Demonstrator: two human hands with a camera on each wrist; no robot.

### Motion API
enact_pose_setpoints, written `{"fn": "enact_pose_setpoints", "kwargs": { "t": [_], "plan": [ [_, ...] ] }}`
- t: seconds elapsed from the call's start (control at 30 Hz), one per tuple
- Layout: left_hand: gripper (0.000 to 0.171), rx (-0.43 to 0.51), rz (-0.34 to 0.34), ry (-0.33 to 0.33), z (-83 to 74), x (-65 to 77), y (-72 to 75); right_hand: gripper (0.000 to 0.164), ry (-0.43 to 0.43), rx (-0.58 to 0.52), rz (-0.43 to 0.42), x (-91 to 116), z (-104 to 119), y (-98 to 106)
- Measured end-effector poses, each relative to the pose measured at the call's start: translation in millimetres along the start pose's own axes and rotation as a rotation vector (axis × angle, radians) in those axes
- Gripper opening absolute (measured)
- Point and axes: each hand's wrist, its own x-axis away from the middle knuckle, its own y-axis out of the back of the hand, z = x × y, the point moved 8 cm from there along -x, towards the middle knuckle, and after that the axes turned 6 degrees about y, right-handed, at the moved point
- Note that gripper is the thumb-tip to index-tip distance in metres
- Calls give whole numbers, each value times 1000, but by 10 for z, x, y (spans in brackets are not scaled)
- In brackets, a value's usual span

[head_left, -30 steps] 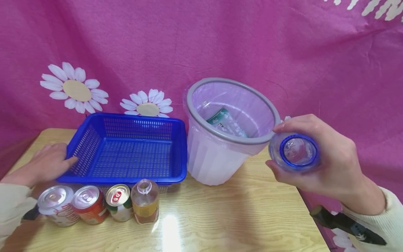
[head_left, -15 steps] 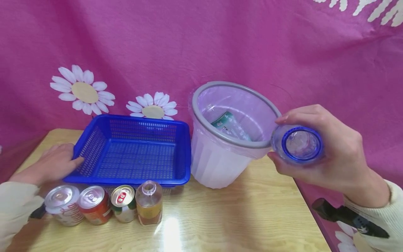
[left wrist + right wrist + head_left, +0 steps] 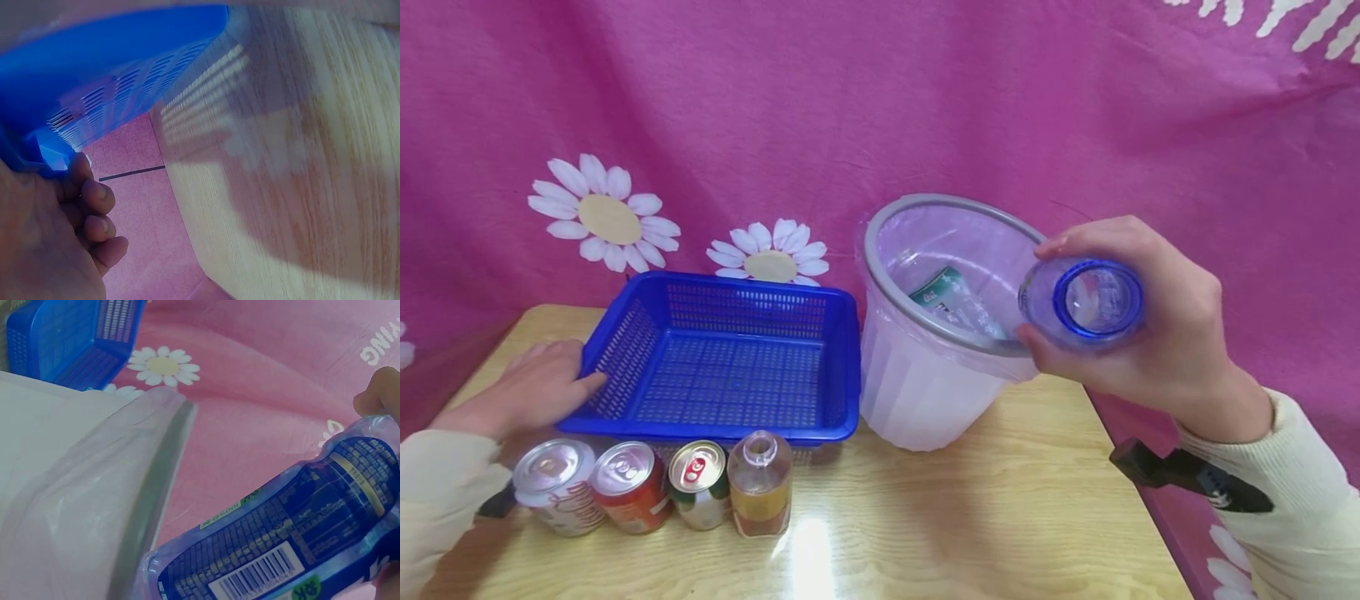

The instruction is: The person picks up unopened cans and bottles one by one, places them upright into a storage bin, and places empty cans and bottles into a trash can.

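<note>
My right hand [image 3: 1165, 325] grips a clear plastic bottle [image 3: 269, 531] with a blue label and barcode. In the head view the bottle is seen end-on, a blue ring showing, and overlaps the right rim of a pale lined waste bin [image 3: 925, 400]. The right wrist view has the bottle slanting, its lower end close to the bin's rim. At the left, my left hand [image 3: 538, 387] holds the side rim of a blue plastic basket [image 3: 730, 375], thumb over the edge; the left wrist view shows curled fingers [image 3: 97, 197] below the rim.
Before the basket stand a white can [image 3: 561, 487], an orange-red can [image 3: 631, 487], a green-and-gold can [image 3: 698, 483] and an open glass bottle [image 3: 762, 483] with amber liquid. A green-and-clear wrapper [image 3: 955, 300] lies in the bin. A pink cloth [image 3: 850, 108] hangs behind the wooden table [image 3: 970, 517].
My right hand has moved up and left with the plastic bottle, nearer the bin's opening. The left hand keeps its hold on the basket; the whole view has shifted slightly.
</note>
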Motion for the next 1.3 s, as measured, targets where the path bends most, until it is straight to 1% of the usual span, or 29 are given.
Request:
{"fn": "enact_pose_setpoints", "kwargs": {
  "t": [0.17,0.23,0.33,0.47,0.63,0.77,0.93,1.07,1.3],
  "plan": [
    [39,3,-6,3,-3,9,-6,73,-54,76,43,24,-133,-97],
    [39,4,-10,2,-4,11,-6,75,-70,117,62,35,-183,-118],
    [40,4,-6,-3,-8,8,-12,76,-86,149,84,57,-256,-135],
    [40,3,1,-4,-7,0,-22,75,-120,147,109,106,-364,-146],
    [40,-1,-3,-2,-3,2,-18,64,-171,145,153,165,-516,-152],
    [42,-7,-2,0,-3,6,-17,67,-200,173,192,205,-628,-171],
    [41,-6,5,3,-7,9,-18,67,-214,203,228,238,-730,-194],
    [40,-5,3,5,0,7,-22,68,-237,213,239,264,-814,-211],
    [37,-7,-11,1,4,4,-31,68,-309,240,256,334,-955,-249]
  ]
}}
